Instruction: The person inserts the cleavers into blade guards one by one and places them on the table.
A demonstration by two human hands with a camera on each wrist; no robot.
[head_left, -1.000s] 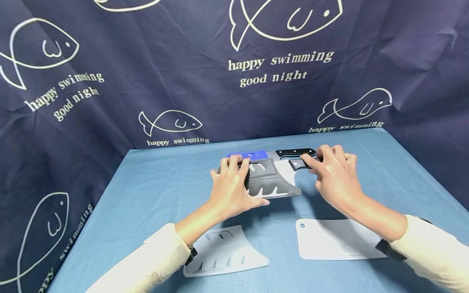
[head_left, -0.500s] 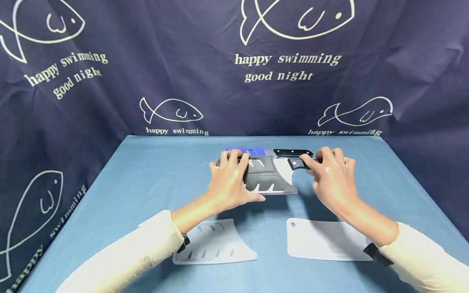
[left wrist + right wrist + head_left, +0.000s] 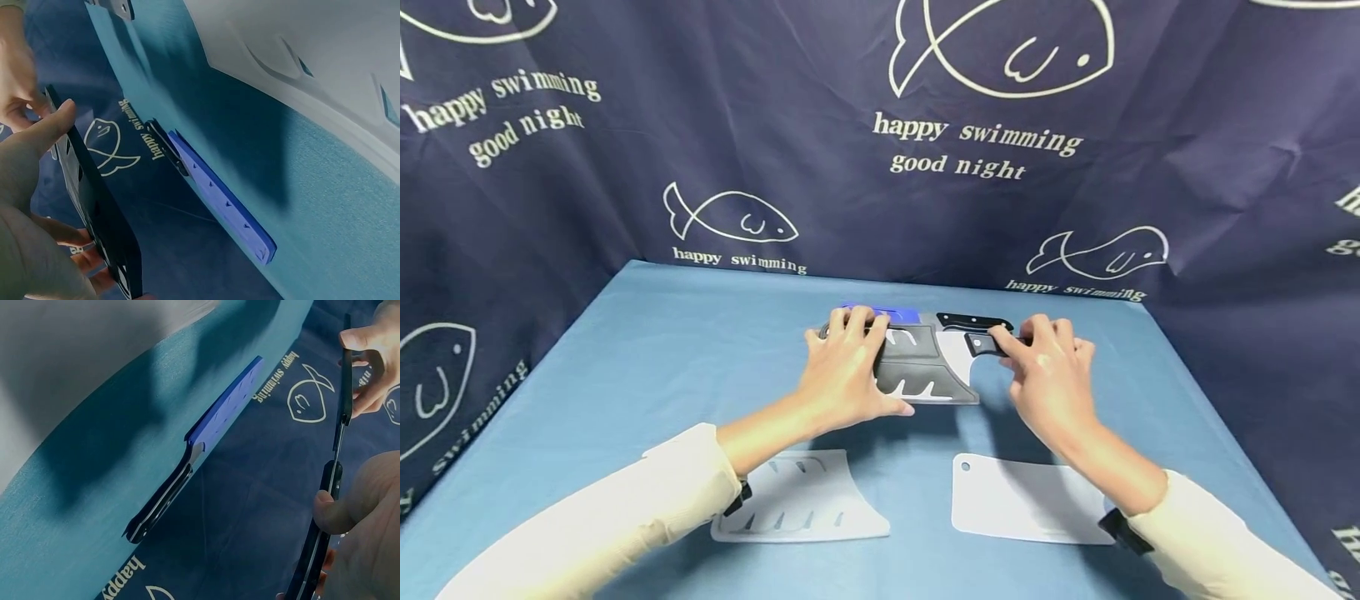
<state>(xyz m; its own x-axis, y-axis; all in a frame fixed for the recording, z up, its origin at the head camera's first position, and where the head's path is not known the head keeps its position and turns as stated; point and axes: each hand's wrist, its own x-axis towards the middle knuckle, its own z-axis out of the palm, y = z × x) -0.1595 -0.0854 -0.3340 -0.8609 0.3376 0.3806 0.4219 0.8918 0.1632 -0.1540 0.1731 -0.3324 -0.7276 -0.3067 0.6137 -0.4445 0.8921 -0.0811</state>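
In the head view my left hand (image 3: 842, 371) grips a dark grey blade sheath (image 3: 917, 379) with white cutouts, fingers over its top and thumb along the lower edge. My right hand (image 3: 1054, 379) holds the black handle (image 3: 315, 544) of a cleaver (image 3: 957, 354). Most of that blade is hidden inside the sheath; a bright strip shows beside the handle. Both are held above the table. Just behind lies a black-handled knife (image 3: 973, 322) in a blue sheath (image 3: 906, 316), also seen in both wrist views.
A white translucent sheath (image 3: 805, 500) lies at front left, partly covered by my left sleeve. At front right lies a pale, blade-shaped flat piece (image 3: 1030, 500) with a corner hole; its right end is hidden by my right arm. Dark printed fabric (image 3: 850, 208) stands behind the table.
The head view has shifted, so table and hands appear further left. Both hands keep their hold on the sheath and cleaver, with no clear movement between the two.
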